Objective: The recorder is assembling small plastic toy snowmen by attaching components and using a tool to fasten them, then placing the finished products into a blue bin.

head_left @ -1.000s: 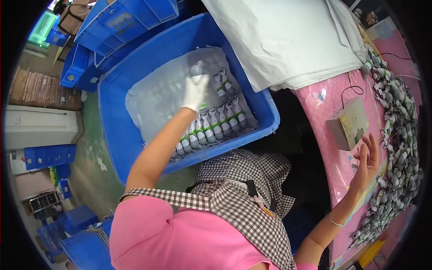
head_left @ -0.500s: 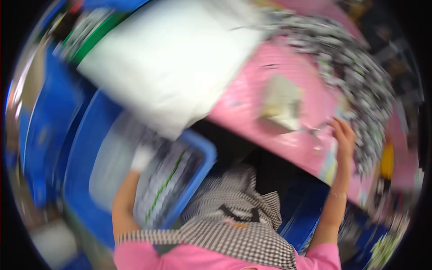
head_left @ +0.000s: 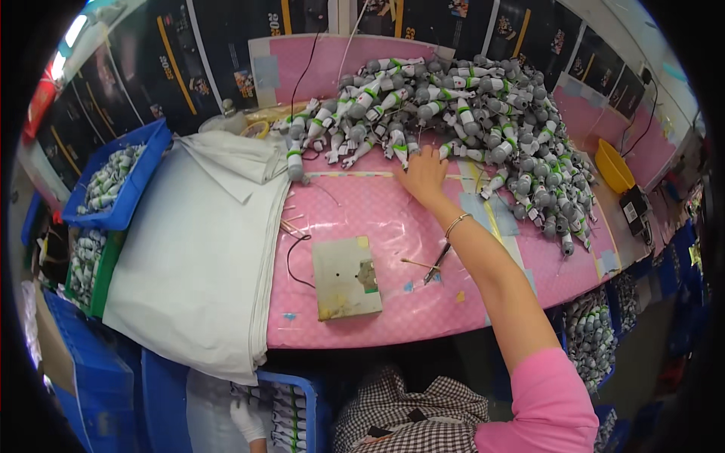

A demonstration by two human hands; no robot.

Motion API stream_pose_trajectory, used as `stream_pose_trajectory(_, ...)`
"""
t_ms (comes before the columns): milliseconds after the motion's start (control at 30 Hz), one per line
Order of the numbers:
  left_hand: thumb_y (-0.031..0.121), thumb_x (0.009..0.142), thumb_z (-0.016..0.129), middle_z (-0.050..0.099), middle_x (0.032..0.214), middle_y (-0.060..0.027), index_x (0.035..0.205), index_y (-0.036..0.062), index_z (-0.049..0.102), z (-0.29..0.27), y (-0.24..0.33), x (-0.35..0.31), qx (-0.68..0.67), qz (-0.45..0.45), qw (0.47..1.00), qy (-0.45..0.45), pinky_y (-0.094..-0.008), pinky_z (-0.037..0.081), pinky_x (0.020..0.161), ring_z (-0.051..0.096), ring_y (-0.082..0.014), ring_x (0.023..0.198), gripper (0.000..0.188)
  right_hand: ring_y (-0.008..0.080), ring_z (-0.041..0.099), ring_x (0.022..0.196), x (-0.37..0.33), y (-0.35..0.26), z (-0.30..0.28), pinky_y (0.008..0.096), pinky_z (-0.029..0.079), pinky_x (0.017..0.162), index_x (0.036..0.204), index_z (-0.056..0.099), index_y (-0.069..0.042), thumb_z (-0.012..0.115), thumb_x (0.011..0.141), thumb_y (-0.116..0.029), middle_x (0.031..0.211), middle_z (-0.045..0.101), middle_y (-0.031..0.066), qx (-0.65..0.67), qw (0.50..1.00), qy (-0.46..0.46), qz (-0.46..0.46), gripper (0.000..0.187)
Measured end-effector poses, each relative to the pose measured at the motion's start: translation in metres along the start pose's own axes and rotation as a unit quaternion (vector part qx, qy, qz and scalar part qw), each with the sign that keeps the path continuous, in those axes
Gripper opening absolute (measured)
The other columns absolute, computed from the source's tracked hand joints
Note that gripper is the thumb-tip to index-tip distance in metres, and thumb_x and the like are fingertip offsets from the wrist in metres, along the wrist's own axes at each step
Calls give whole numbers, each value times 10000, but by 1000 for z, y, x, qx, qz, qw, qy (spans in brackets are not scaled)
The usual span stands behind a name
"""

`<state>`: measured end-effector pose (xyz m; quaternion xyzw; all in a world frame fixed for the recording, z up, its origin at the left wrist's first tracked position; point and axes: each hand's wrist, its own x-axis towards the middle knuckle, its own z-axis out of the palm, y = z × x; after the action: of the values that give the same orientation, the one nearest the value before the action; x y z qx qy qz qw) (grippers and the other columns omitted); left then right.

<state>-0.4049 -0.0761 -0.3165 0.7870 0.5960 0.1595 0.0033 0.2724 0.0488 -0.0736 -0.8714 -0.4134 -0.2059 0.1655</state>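
Right hand (head_left: 423, 180): bare, at the front edge of a large heap of grey-and-white figurines with green bands (head_left: 468, 117) on the pink-covered desk (head_left: 411, 234). Grip partly open, fingers bent over the nearest pieces; whether it has hold of one cannot be told.

Left hand (head_left: 245, 420): white-gloved, low inside the blue tub (head_left: 165, 400), beside packed figurines (head_left: 289, 417) set in a column along the tub's right side. State of its grip cannot be told; the fingers are too small and indistinct.

Also on the desk: a stained grey box (head_left: 343, 278) with a dark cable, a black pen (head_left: 437, 264) and a thin stick (head_left: 418, 263) touching or nearly so, and, at left, white sheets (head_left: 200, 257) overhanging the front edge. A yellow basin (head_left: 614, 167) stands to the right of the heap.
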Motion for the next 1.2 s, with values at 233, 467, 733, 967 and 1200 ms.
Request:
stream_pose_trajectory(233,19,891,508,514,1076,-122,1212,-31,440,-142,146,97,-298,-184,870,347,-324,440,870,527,-194,954,333,304,505,920,-49,27,-49,390,405,773,883,618,5,578,791,-247,1007,533,146,279,959,52,29,271)
stream_pose_trajectory(467,146,941,441,546,1132,-148,1247,-45,434,-198,384,185,-737,-13,664,-126,-293,444,907,539,-217,1077,361,278,529,894,-151,9,-134,317,429,746,878,571,-17,609,794,-99,1039,547,149,467,867,64,-162,124)
stream_pose_trajectory(733,199,904,554,578,1061,-83,1100,43,513,-172,401,190,-911,-118,362,-157,-383,480,877,576,-203,963,254,194,594,868,-222,5,-147,320,514,806,1265,435,-30,591,886,-197,1151,542,127,782,550,-293,0,443)
stream_pose_trajectory(967,293,931,492,567,1119,-109,1178,33,464,-184,391,171,-913,-105,334,-209,-397,468,913,565,-238,1027,360,218,608,839,-252,-27,-137,328,527,759,1316,377,-79,598,860,-73,1029,566,148,886,333,-321,15,506)
stream_pose_trajectory(1200,451,961,326,563,1124,-137,1240,48,444,-180,377,160,-896,-163,314,-267,-368,495,729,581,-235,869,504,113,516,833,-238,-23,-166,237,434,687,1044,657,-61,674,723,27,969,552,44,652,685,-250,-205,333)
